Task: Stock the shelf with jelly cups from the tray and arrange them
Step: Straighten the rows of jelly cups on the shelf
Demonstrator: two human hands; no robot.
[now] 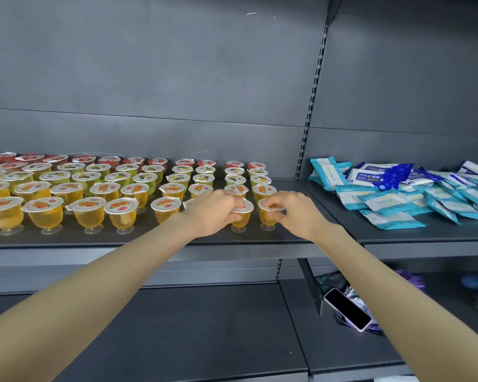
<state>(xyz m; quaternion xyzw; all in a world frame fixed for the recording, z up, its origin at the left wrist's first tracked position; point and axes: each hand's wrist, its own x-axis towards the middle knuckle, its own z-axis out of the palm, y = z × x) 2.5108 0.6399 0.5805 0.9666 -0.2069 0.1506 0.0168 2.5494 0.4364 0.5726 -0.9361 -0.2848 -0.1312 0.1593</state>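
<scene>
Orange jelly in clear footed cups: your left hand [215, 209] curls round one cup [240, 219], your right hand [291, 208] pinches the next cup [267, 216], both standing front-right on the dark grey metal shelf [149, 236] beside wipe packs [392, 195].

Yellow jelly cups [120, 213] upright, foil-lidded, rows across dark shelf [138, 235]; red rearmost.

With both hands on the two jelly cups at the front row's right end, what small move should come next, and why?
Probably release both and draw back. The left hand grips the left cup and the right hand pinches the right cup; both stand upright, feet seemingly on the shelf, about level with the front row.
</scene>
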